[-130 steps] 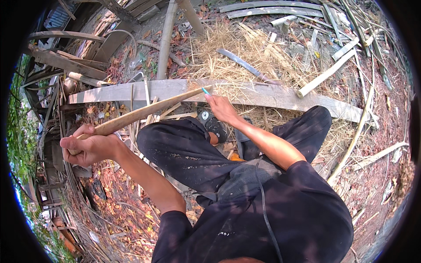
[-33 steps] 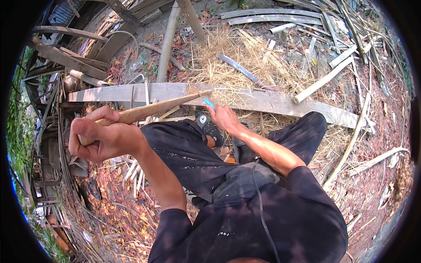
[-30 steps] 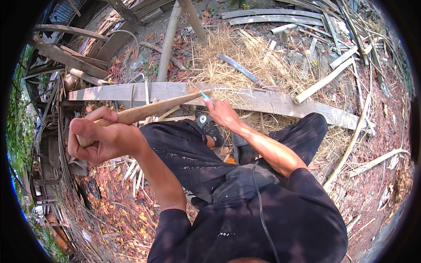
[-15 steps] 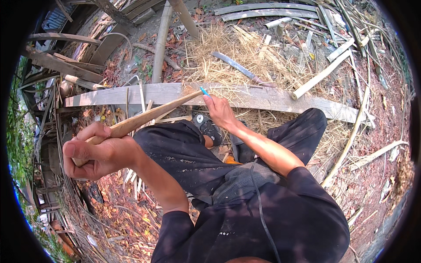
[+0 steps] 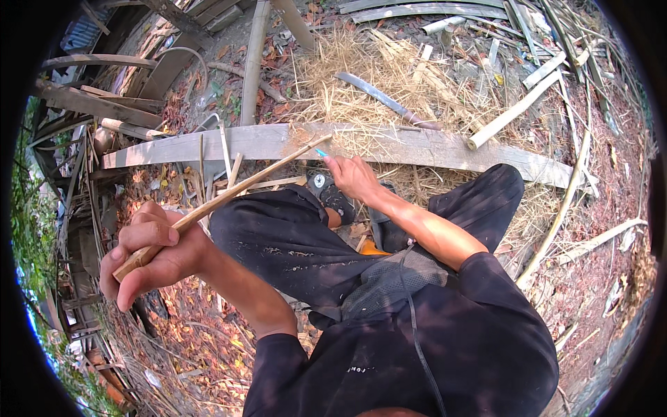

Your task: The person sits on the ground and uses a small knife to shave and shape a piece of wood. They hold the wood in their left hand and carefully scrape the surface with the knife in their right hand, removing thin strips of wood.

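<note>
My left hand [image 5: 156,247] holds the thick end of a long tan wooden strip [image 5: 243,184], which lies between thumb and fingers. The strip slants up and away to the right, narrowing to its far tip above the plank [image 5: 229,147]. My right hand [image 5: 354,179] is closed around a small blue thing [image 5: 320,152]; only its bright end shows past the fingers, so its kind is hard to tell. This blue end sits right beside the strip near the tip. Whether the two touch I cannot tell.
A long curved blade with a brown handle [image 5: 389,104] lies on straw shavings [image 5: 326,76] beyond the plank. Bamboo poles [image 5: 517,104] and split strips lie at the right. Old boards [image 5: 104,108] are stacked at the far left. My crossed legs [image 5: 278,243] are below the strip.
The wooden strip has rolled to show a narrower side, and its tip now reaches a little past the blue thing. My left fingers have loosened and shifted around its thick end.
</note>
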A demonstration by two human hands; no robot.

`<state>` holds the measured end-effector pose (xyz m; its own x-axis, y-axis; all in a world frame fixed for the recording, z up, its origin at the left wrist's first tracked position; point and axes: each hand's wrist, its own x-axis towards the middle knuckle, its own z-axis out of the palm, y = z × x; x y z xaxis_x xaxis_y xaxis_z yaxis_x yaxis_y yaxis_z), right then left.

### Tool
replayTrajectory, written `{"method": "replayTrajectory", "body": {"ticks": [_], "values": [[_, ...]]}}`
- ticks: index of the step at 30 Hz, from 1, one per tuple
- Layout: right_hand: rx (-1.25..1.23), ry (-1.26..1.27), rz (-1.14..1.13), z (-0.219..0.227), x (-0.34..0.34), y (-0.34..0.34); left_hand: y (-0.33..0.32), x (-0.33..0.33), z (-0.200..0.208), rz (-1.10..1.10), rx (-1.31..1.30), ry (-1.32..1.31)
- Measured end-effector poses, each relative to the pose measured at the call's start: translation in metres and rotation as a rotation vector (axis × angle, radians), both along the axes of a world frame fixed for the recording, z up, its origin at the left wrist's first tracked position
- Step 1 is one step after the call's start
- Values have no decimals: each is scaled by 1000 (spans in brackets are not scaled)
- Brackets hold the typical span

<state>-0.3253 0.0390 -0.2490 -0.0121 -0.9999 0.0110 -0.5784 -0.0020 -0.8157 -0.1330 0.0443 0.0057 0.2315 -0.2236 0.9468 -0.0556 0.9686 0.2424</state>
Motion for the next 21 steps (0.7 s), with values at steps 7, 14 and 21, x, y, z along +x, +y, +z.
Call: {"method": "replayTrajectory", "body": {"ticks": [7,14,21], "values": [[164,188,-170,-78,-19,-2,6,-9,5,85,7,-62],[73,-175,-20,7,3,-1,4,-10,5,160,-24,-40],[55,0,-29,-6,7,0,11,-6,2,266,35,18]]}}
